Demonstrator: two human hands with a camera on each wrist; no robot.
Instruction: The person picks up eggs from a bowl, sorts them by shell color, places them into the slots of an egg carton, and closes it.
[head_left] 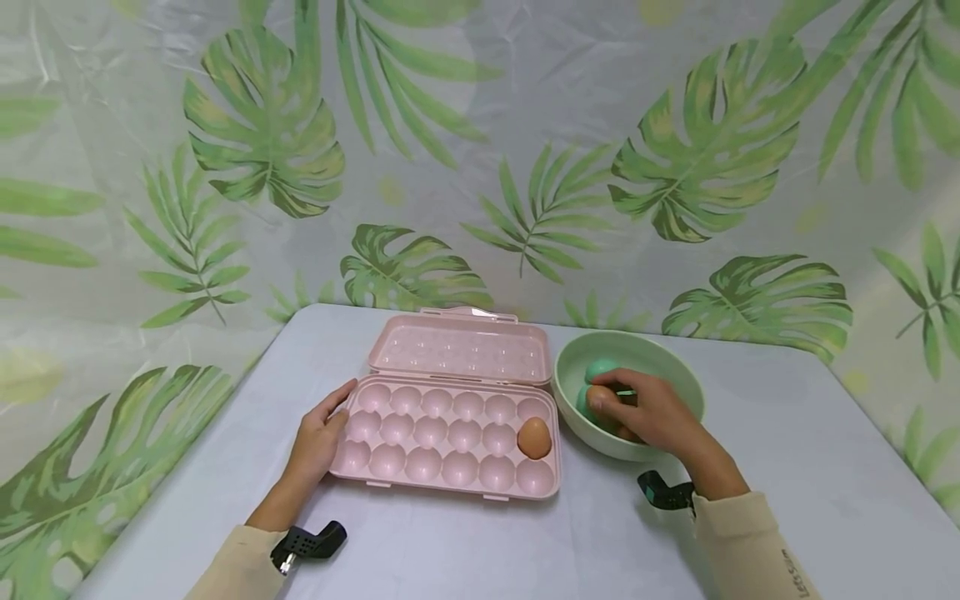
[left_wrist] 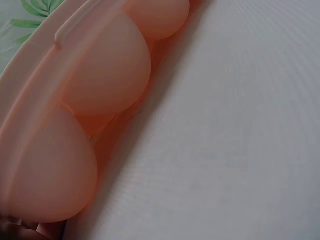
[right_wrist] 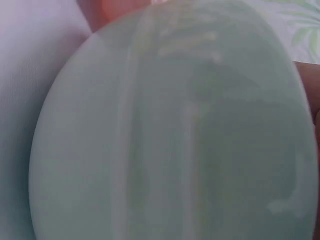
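Note:
A pink plastic egg tray (head_left: 442, 485) lies on the table with its lid (head_left: 459, 335) folded back. One brown egg (head_left: 535, 438) sits in the middle cup of its right-hand column. My left hand (head_left: 315, 437) grips the tray's left end, thumb at the rim; in the left wrist view its fingers (left_wrist: 25, 231) show below a cup (left_wrist: 55, 170). Over the light green bowl (head_left: 637, 346), my right hand (head_left: 658, 410) pinches another brown egg (head_left: 599, 397) between thumb and fingers. Green eggs (head_left: 600, 368) lie inside the bowl, partly hidden by that hand.
The bowl stands right beside the tray's right end; its outer wall (right_wrist: 150, 130) fills the right wrist view. A white cloth (head_left: 450, 550) covers the table. Behind it hangs a leaf-patterned sheet (head_left: 555, 100). A black wrist camera is strapped to each sleeve.

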